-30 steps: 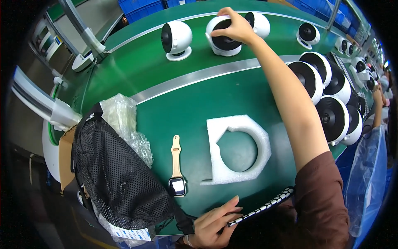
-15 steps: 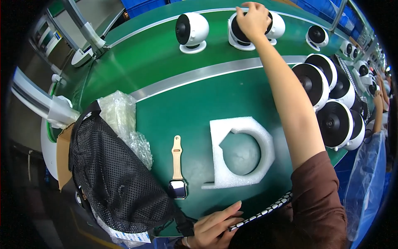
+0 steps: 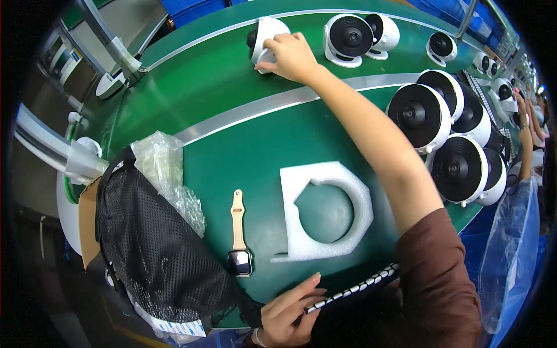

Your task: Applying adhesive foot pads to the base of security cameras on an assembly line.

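Observation:
My right hand [image 3: 290, 57] reaches across to the far green strip and is closed round the back and base of a white, round-headed camera [image 3: 272, 30] with a black front. My fingers hide part of its stand. Close to my body, my left hand [image 3: 290, 316] has its fingers stretched out loosely at the end of a black-and-white patterned strip [image 3: 354, 287]. On the table between my arms lie a white foam insert [image 3: 361, 223] with a round cut-out and a smartwatch [image 3: 240, 262] with a tan band.
A black mesh bag [image 3: 156, 243] and clear plastic wrap [image 3: 165, 162] fill the left side. Several white cameras with black fronts [image 3: 418, 116] cluster at the right. Two more cameras [image 3: 348, 37] stand on the far strip. A person's arm [image 3: 525, 139] shows at far right.
My right hand has moved left from the middle pair of cameras to the single camera and taken hold of it. My left hand stays by the patterned strip. The view has shifted slightly.

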The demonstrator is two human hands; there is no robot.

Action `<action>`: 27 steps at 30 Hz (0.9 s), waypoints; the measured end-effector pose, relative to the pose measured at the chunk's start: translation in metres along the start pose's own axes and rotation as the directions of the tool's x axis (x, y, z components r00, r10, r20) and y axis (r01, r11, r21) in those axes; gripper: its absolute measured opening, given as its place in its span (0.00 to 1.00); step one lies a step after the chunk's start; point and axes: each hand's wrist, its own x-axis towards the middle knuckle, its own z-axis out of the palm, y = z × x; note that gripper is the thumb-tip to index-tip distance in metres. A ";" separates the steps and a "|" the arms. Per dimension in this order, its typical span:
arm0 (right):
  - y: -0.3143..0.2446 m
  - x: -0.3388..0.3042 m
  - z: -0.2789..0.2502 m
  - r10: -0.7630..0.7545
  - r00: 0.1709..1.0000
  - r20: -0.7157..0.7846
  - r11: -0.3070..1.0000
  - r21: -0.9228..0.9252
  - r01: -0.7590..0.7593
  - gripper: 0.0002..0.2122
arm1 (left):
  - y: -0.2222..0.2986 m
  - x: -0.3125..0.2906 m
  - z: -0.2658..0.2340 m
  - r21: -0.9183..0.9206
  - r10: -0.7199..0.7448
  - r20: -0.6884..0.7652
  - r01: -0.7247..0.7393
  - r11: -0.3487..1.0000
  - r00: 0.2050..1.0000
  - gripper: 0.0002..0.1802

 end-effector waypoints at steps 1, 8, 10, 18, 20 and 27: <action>-0.009 0.006 -0.012 -0.039 0.997 -0.072 0.998 0.040 0.042 0.20 | 0.002 0.002 -0.001 -0.021 -0.006 0.005 0.006 1.000 1.000 0.07; -0.051 0.010 -0.178 0.223 0.914 0.340 0.530 0.744 -0.406 0.16 | 0.010 0.010 0.004 0.005 -0.040 -0.119 0.041 0.999 0.992 0.04; -0.065 -0.005 -0.231 0.233 0.876 0.422 0.646 0.606 -0.464 0.17 | 0.002 0.017 0.011 -0.061 0.023 -0.142 -0.032 0.998 0.990 0.03; -0.124 -0.070 -0.226 -0.374 0.912 0.167 0.811 0.537 0.234 0.20 | 0.000 -0.017 0.021 -0.206 -0.109 -0.378 0.031 0.978 0.920 0.10; -0.126 -0.082 -0.231 -0.402 0.900 0.168 0.832 0.478 0.282 0.18 | 0.005 -0.019 0.026 -0.248 -0.081 -0.382 -0.018 0.968 0.921 0.10; -0.124 -0.101 -0.281 -0.374 0.923 0.090 0.682 0.702 0.208 0.18 | 0.014 -0.019 0.033 -0.233 -0.060 -0.543 -0.082 0.969 0.837 0.09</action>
